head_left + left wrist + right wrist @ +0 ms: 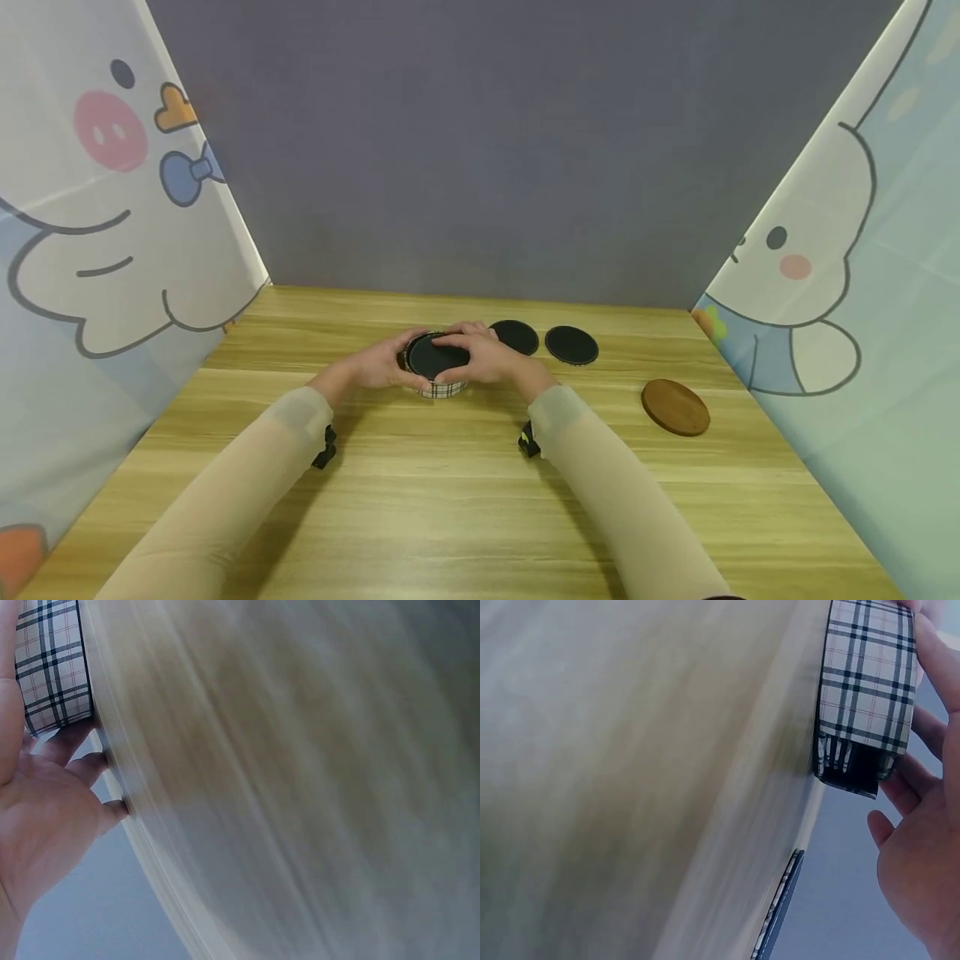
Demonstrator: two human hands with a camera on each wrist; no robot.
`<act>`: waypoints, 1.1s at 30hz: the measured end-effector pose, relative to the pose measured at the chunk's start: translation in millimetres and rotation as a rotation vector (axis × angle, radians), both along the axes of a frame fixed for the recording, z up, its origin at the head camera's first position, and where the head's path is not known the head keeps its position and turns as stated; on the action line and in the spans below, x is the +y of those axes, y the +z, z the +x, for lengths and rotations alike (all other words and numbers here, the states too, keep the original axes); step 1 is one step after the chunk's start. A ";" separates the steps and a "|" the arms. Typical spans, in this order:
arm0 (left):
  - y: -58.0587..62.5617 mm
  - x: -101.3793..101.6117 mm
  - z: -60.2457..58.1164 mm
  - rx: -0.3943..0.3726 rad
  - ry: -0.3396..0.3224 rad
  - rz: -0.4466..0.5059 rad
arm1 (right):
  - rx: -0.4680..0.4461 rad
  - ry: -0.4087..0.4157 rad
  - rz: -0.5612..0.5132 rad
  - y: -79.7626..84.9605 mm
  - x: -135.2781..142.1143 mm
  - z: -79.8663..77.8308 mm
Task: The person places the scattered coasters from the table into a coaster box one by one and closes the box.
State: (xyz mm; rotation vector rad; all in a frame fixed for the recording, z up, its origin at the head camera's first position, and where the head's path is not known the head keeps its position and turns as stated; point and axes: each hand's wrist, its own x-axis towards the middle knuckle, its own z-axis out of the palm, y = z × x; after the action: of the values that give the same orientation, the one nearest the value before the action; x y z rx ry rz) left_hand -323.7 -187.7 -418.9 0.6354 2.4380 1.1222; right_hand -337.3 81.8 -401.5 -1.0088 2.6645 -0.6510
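Observation:
A round coaster holder (442,390) with plaid sides stands on the table, a black coaster (435,358) level with its top. My left hand (378,362) grips its left side, thumb in front and fingers behind. From the right, my right hand (491,357) holds it with the thumb near the front rim and the fingers toward the back; one finger reaches over the black top. The plaid wall (866,675) shows a dark notch low on its side in the right wrist view. Whether the right fingers also pinch the coaster's edge is hidden.
Behind my right hand lies a black coaster (516,336), and another black coaster (572,344) is to its right. A round brown wooden disc (675,407) lies farther right on the wooden table (420,500). A grey panel (480,167) stands behind, with cartoon-printed sheets at both sides.

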 end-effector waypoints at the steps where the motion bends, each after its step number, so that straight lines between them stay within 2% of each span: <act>1: -0.3 -0.2 -0.2 -0.004 0.001 0.002 | -0.001 0.003 0.003 -0.5 -0.4 0.2; 22: 0.4 -1.7 -0.5 -0.012 0.003 0.025 | 0.014 0.005 -0.009 -4.7 -1.1 1.6; 33: -0.3 0.4 1.0 0.004 0.014 -0.001 | 0.017 -0.002 -0.097 -4.9 12.3 10.1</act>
State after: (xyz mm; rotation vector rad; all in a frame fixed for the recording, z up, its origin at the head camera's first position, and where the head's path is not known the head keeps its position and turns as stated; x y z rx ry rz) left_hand -322.7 -187.3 -419.2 0.6212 2.4504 1.1257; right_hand -327.2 94.1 -406.4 -1.0409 2.6719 -0.7820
